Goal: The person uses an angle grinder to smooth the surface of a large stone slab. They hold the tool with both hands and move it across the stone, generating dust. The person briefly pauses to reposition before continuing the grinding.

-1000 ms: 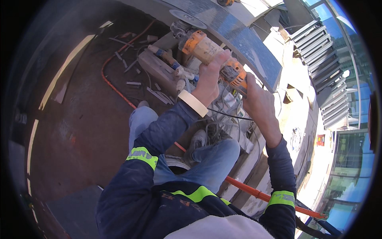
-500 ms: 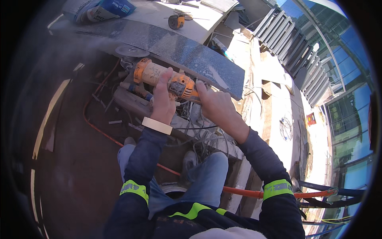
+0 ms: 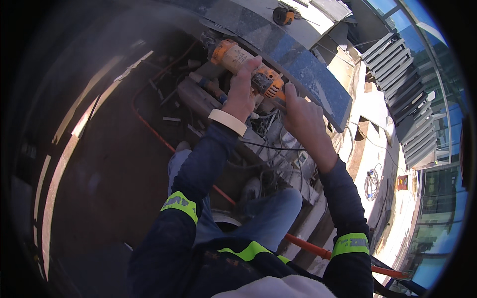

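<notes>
Hands around blocky, seemingly plastic grinder

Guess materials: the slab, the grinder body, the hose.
Slab: looks like polished stone, dark blue-grey and speckled, with a glossy sheen and a thin straight edge. Grinder, under the left hand and right hand: orange housing, probably moulded plastic, matte and dusty; the head looks like grey metal. Hose: orange, smooth, likely rubber or plastic.
</notes>
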### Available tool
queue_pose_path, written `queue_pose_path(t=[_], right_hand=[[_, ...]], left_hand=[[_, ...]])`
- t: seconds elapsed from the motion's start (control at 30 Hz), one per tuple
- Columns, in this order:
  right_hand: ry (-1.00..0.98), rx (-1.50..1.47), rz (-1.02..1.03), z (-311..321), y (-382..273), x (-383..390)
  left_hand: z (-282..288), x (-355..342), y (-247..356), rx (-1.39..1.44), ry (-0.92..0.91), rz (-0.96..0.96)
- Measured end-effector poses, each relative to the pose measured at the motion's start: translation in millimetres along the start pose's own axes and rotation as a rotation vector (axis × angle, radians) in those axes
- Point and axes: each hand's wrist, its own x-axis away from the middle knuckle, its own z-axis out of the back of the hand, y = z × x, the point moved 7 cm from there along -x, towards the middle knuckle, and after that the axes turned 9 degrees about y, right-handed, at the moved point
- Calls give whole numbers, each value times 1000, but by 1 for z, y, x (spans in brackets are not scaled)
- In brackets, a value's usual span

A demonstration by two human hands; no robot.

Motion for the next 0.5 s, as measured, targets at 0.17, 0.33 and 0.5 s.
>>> queue_pose_path(t=[0.17, 0.33, 0.5], right_hand=[[-34, -5, -46, 4, 6, 6], [-58, -10, -110, 16, 23, 42], [-60, -33, -131, 21, 44, 70]], left_hand=[[-7, 8, -4, -28, -26, 16], [-12, 36, -35, -31, -20, -41], [-23, 63, -59, 5, -29, 32]])
